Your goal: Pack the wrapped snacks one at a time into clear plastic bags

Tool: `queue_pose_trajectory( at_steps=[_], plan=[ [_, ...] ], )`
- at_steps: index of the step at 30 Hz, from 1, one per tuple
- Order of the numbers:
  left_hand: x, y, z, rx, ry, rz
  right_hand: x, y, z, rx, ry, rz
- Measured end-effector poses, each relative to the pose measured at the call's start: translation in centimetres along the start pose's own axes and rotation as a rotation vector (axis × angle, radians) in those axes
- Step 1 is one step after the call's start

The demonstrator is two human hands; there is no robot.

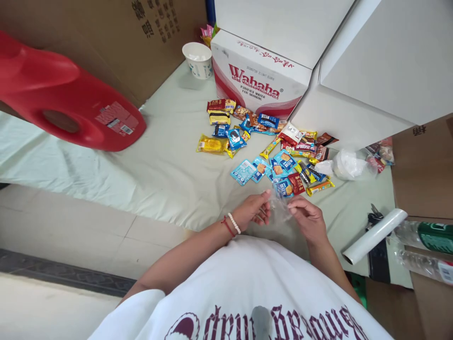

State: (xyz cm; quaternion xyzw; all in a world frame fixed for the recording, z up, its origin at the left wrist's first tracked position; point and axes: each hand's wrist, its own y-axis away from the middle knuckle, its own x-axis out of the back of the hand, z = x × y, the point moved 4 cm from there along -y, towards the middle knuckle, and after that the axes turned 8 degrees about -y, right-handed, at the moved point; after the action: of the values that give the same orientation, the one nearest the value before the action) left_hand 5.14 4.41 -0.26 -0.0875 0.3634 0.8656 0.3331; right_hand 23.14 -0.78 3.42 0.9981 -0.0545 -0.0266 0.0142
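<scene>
A clear plastic bag (pixel 279 211) is stretched between my two hands, close to my body at the front of the table. My left hand (pixel 252 210), with a beaded bracelet at the wrist, pinches its left side. On the other side, my right hand (pixel 308 218) grips the bag's edge between thumb and fingers. Just beyond lie light blue snack packets (pixel 283 163) and a dark red packet (pixel 296 183). Farther back is a spread of small wrapped snacks, among them a yellow packet (pixel 211 144) and a blue packet (pixel 268 121).
Behind the snacks stands a white Wahaha carton (pixel 260 75), with a paper cup (pixel 198 60) beside it. A red jug (pixel 78 104) is at the left. To the right are white plastic bags (pixel 350 164), a white roll (pixel 375 236) and plastic bottles (pixel 435 236).
</scene>
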Motion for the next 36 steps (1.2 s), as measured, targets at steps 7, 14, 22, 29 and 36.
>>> queue_pose_trajectory(
  at_steps=[7, 14, 22, 29, 36],
  plan=[
    [-1.1, -0.7, 0.5, -0.330, -0.197, 0.257, -1.1, 0.7, 0.4, -0.073, 0.115, -0.026],
    [1.9, 1.1, 0.3, -0.417, -0.152, 0.381, -0.9, -1.4, 1.5, -0.176, 0.024, 0.190],
    [6.2, 3.7, -0.8, -0.331, 0.214, 0.469, -0.6, -0.6, 2.0, -0.278, -0.245, 0.164],
    [6.7, 3.6, -1.2, -0.488, 0.219, 0.553, -1.5, 0.5, 2.5, -0.414, -0.004, -0.377],
    [3.8, 5.2, 0.4, -0.689, -0.255, 0.329, -3.8, -3.4, 4.4, -0.402, -0.042, -0.199]
  ],
)
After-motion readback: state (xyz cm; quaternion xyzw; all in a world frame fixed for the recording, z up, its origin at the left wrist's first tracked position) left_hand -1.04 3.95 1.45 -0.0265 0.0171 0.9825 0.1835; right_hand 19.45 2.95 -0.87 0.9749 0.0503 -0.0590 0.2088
